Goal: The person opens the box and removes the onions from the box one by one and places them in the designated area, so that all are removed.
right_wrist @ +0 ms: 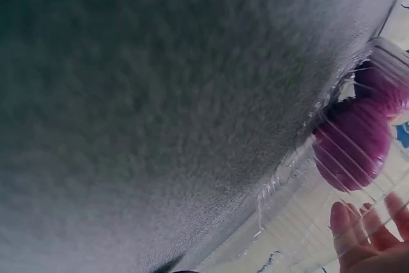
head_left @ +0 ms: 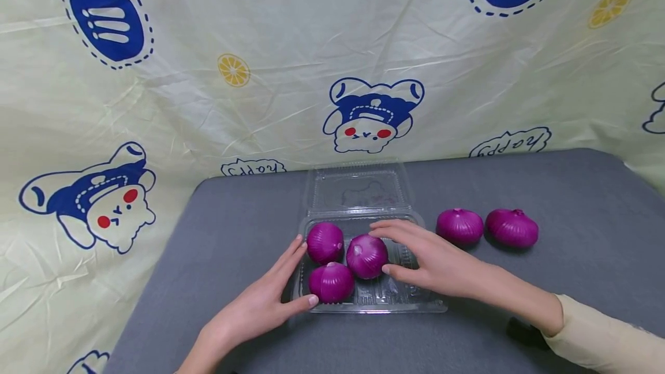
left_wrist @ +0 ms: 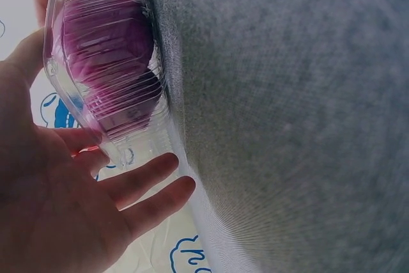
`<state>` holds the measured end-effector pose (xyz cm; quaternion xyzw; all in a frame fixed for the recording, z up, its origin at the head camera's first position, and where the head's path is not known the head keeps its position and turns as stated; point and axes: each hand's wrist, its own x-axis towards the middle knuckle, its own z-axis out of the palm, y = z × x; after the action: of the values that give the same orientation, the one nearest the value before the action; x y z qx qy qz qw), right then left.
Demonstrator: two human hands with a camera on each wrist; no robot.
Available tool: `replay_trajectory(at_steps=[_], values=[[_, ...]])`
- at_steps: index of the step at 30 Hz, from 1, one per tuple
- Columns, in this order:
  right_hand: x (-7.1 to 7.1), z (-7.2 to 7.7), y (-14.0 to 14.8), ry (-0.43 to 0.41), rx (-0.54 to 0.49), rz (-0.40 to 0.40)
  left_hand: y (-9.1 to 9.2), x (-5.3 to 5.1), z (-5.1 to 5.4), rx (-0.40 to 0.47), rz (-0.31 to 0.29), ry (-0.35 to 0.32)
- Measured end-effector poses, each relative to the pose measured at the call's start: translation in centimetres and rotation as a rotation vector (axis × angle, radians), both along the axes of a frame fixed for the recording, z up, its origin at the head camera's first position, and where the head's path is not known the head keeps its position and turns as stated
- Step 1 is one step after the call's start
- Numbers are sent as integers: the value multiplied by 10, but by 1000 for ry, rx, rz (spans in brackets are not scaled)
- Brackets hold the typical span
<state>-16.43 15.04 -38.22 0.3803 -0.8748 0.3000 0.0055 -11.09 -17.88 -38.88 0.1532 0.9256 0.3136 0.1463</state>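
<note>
A clear plastic clamshell box [head_left: 415, 307] lies on the table with three purple onions in its base: one at the back left [head_left: 325, 243], one at the front left [head_left: 331, 283] and one toward the middle [head_left: 366, 256]. My left hand [head_left: 260, 307] is at the box's left side, fingers extended along its edge and thumb by the front-left onion. Over the right part of the box is my right hand [head_left: 433, 258], its fingers and thumb spread beside the middle onion. In the right wrist view, the fingers [right_wrist: 377, 238] appear apart from the onion [right_wrist: 353, 145], behind the clear plastic.
Two more purple onions [head_left: 459, 227] [head_left: 512, 228] sit on the grey table [head_left: 234, 235] right of the box. The clear lid [head_left: 358, 186] lies folded back behind the base. A printed pale sheet [head_left: 291, 27] hangs behind the table. Something dark [head_left: 526, 332] shows under the right wrist.
</note>
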Motion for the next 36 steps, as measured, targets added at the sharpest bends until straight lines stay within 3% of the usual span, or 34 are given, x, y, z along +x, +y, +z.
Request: replay_trajectory(at_steps=[15, 26, 36], values=[[-22, -2, -13, 7, 263, 56, 1, -1, 1, 12, 15, -26], [-29, -6, -21, -10, 288, 63, 2, 0, 0, 26, 9, -21], [-32, 2, -23, -71, 272, 92, 1, 1, -1, 28, -5, 12]])
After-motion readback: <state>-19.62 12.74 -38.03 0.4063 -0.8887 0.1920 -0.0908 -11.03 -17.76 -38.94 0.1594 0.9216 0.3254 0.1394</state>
